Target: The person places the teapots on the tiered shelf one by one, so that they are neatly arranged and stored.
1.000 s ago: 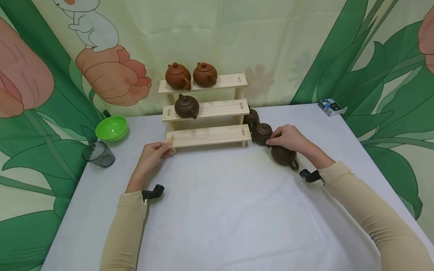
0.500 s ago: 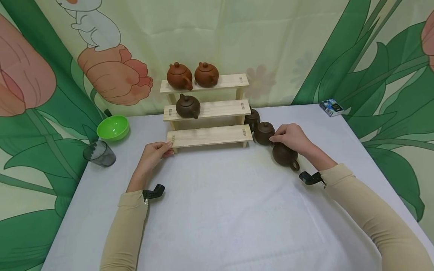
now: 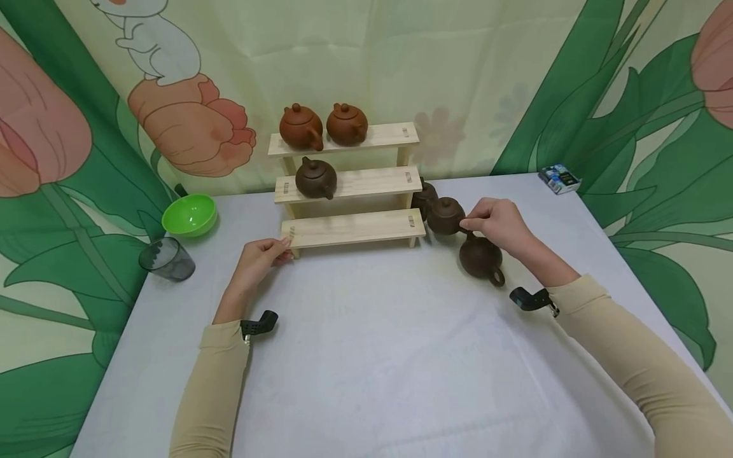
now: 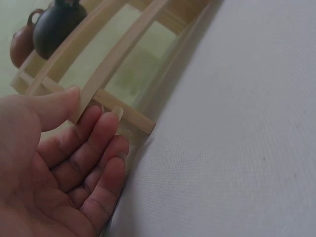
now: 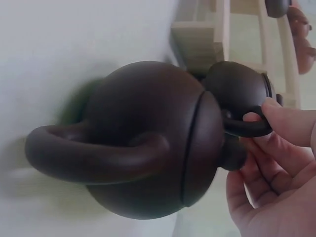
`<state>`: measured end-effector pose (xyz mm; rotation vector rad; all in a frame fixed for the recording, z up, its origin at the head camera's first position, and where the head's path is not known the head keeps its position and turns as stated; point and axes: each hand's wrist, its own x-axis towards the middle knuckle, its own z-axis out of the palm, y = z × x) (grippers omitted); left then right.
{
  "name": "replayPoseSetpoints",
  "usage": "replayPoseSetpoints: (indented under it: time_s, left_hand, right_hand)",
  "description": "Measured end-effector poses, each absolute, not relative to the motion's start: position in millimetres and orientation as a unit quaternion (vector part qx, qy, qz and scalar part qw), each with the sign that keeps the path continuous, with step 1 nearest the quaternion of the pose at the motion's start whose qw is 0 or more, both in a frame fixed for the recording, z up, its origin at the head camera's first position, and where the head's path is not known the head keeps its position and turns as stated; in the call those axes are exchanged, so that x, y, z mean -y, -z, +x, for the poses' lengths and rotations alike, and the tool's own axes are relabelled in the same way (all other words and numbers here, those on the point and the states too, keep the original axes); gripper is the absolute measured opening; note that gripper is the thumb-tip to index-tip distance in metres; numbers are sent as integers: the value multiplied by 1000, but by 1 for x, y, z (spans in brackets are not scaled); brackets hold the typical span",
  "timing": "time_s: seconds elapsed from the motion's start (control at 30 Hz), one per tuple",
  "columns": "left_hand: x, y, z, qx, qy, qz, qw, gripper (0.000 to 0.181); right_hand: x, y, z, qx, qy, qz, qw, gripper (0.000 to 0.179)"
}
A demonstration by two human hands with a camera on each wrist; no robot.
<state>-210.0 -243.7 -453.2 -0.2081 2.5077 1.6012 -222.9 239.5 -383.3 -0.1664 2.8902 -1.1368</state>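
A table under a pale grey cloth [image 3: 366, 356] stands before a hanging printed with big green leaves, pink flowers and a white rabbit. At the far middle of the table sits a three-step wooden rack [image 3: 349, 184].

The left hand [image 3: 258, 261] rests at the left end of the rack's lowest step. In the left wrist view its thumb lies on top of the board's end and its nearly straight fingers [image 4: 96, 143] lie against the underside and leg, so the board sits lightly between them.

The right hand [image 3: 497, 222] is just right of the rack. It pinches the handle of the middle dark teapot [image 3: 445, 215] between thumb and fingertips [image 5: 276, 116], shown close in the right wrist view. This pot stands on the cloth at the right end of the lowest step. A second dark teapot [image 3: 481, 256] stands just near of it, under the hand, with its handle pointing to the near right. A third dark teapot [image 3: 424, 194] stands just beyond, half hidden by the rack.

Two reddish teapots [image 3: 323, 125] stand side by side at the left of the top step, and one dark brown teapot [image 3: 315, 178] at the left of the middle step.

At the far left of the table are a green bowl [image 3: 189, 215] and, nearer, a smoky tumbler [image 3: 167, 259]. A small blue box [image 3: 558, 179] lies at the far right corner.
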Motion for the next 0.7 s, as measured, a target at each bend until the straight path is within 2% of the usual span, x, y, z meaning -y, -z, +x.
replayPoseSetpoints:
  time_s: [0.3,0.7]
  left_hand:
    - [244,454,-211,-835,-540,-71,78,51]
    - [244,455,-211,-839,-533,-72,77,50]
  right_hand:
    - [-233,371,-223,-920,387,-58,-11,14]
    - [-211,347,-222,-901,428,-73,-21,20]
